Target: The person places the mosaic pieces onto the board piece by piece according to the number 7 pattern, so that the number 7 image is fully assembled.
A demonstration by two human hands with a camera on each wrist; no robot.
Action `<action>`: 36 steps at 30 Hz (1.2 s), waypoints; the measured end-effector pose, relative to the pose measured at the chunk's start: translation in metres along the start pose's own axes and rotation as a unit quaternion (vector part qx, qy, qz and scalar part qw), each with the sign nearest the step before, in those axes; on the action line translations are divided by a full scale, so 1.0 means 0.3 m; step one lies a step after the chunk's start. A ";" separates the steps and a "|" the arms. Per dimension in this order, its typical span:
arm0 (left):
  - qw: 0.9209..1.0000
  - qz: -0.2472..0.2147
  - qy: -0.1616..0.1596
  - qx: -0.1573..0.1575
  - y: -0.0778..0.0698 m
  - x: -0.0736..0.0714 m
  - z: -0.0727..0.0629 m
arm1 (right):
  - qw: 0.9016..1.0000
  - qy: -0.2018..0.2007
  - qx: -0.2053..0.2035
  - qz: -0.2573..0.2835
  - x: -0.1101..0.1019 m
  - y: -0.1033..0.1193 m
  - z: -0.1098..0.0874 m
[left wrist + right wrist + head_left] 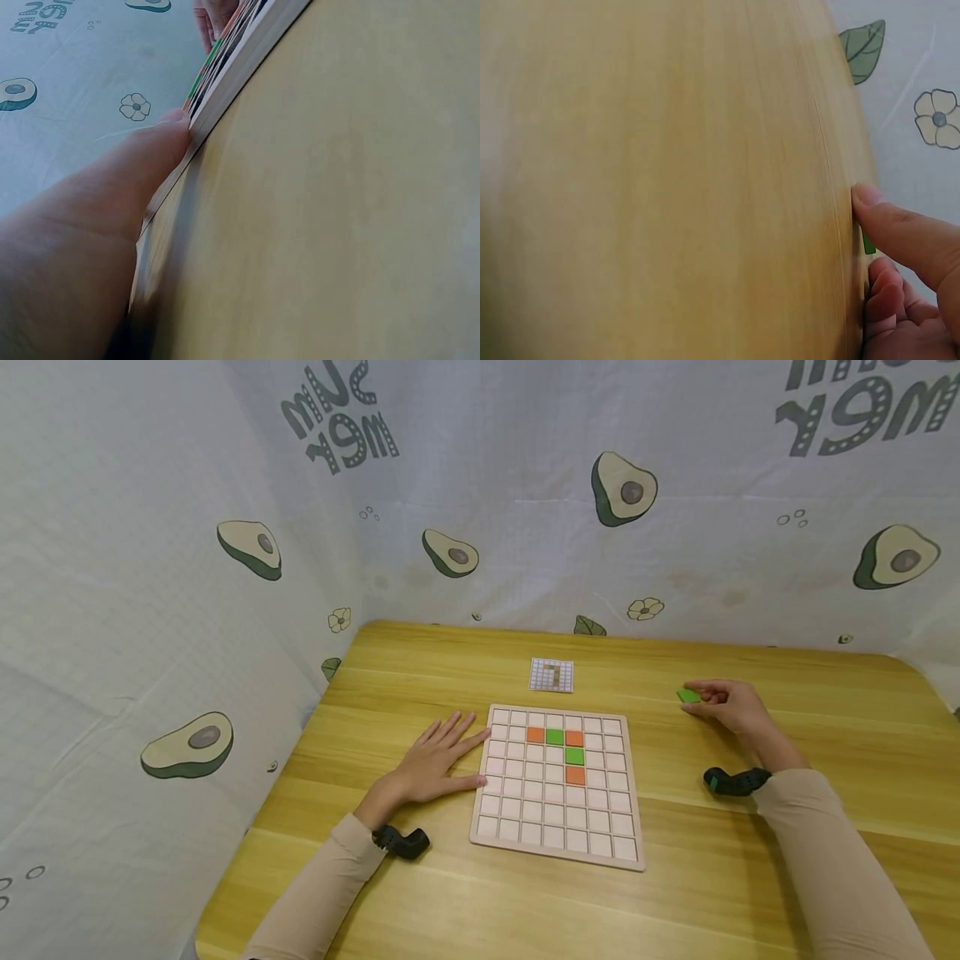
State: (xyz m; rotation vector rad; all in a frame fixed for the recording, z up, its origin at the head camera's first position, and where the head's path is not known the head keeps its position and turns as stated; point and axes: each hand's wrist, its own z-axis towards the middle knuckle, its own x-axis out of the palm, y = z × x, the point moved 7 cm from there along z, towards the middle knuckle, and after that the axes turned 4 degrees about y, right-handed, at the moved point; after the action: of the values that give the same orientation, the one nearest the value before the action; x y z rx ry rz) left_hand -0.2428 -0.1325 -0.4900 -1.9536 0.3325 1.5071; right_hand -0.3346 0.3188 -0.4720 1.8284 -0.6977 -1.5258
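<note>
A pale wooden grid board (525, 835) lies on the table, with orange and green square tiles in several of its cells. Among them are an orange tile (575, 775) and a green tile (574, 757). My left hand (431, 768) rests beside the board's left edge, fingers spread, the thumb (161, 139) touching that edge. To the right of the board, my right hand (727, 702) pinches a green tile (687, 695) between thumb and fingers, close to the tabletop. Only a sliver of this tile (868, 240) shows in the right wrist view.
Behind the board lies a small printed card (551, 676) with a coloured grid pattern. The wooden table (420, 668) meets a white curtain (510, 460) printed with avocados at its back and left. Each wrist wears a black strapped device, such as the one on the right (735, 781).
</note>
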 end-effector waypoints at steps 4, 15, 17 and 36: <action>1.000 0.005 0.002 -0.002 0.001 0.003 -0.001 | 1.000 0.002 -0.001 0.001 0.001 -0.001 0.001; 1.000 0.002 -0.001 0.003 -0.001 0.008 0.001 | 1.000 -0.009 -0.005 -0.021 0.000 -0.004 0.002; 1.000 -0.001 0.002 0.002 -0.002 0.008 0.001 | 1.000 -0.012 -0.008 -0.025 0.001 -0.002 0.001; 1.000 0.002 0.000 0.002 0.003 0.002 0.003 | 0.997 -0.045 -0.034 -0.044 -0.003 0.034 -0.018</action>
State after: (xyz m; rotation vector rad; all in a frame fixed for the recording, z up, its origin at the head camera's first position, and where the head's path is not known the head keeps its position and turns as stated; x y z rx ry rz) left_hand -0.2439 -0.1325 -0.4911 -1.9503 0.3403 1.5077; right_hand -0.3293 0.3136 -0.4631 1.7702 -0.6066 -1.6766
